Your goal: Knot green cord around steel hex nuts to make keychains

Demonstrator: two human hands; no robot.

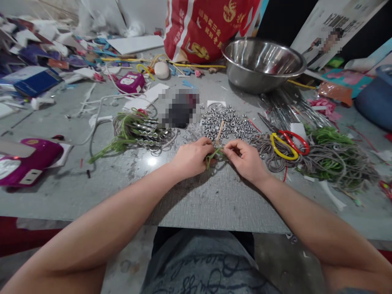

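Near the middle of the grey table, my left hand (195, 157) is closed on a green cord (212, 157), which loops out below its fingers. My right hand (244, 158) pinches the same cord from the other side, thumb against forefinger. A thin wooden stick (220, 131) stands out just beyond the fingertips. Behind both hands lies a spread of small metal nuts (226, 118). To the left rests a bundle of green and grey cords with metal pieces (137, 130). Scissors with red and yellow handles (284, 154) lie right of my right hand, on grey cords.
A steel bowl (260, 81) and a red bag (196, 32) stand at the back. Green and grey cords (333, 159) cover the right side. A purple power strip (33, 163) sits at the left, with a white cable. Scraps fill the back left. The table's front edge (196, 228) is near my body.
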